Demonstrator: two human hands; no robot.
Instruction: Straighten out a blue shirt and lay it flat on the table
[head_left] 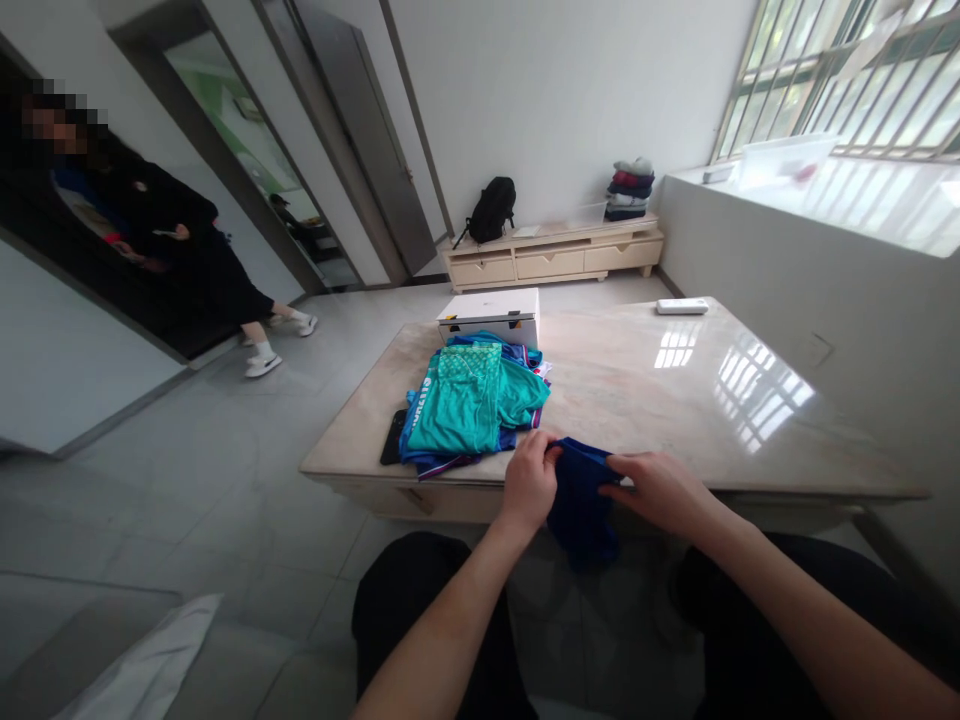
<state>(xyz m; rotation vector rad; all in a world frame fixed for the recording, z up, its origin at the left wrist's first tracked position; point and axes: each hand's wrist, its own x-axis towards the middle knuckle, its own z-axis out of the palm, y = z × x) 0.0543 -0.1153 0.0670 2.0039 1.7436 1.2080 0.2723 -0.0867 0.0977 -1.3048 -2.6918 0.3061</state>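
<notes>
- Dark blue cloth garment (581,500) is draped over the near edge of the glossy marble table (675,400) — hanging toward 6 o'clock.
- Left hand (529,485) is pinched on its 9 o'clock edge; right hand (660,490) is pinched at 3 o'clock.
- Top edge runs 9-to-3 between the fingers — both hands equally near.
- Teal-and-blue folded clothes pile (472,405) is seen at 11 o'clock.

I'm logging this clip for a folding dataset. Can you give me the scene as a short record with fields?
left hand: left hand grips the dark blue garment at its left edge
right hand: right hand grips the same garment at its right edge
garment: partly on the marble table, partly hanging over the near edge
pile: teal and blue clothes left of the hands
behind pile: white box
far edge: white remote
</notes>
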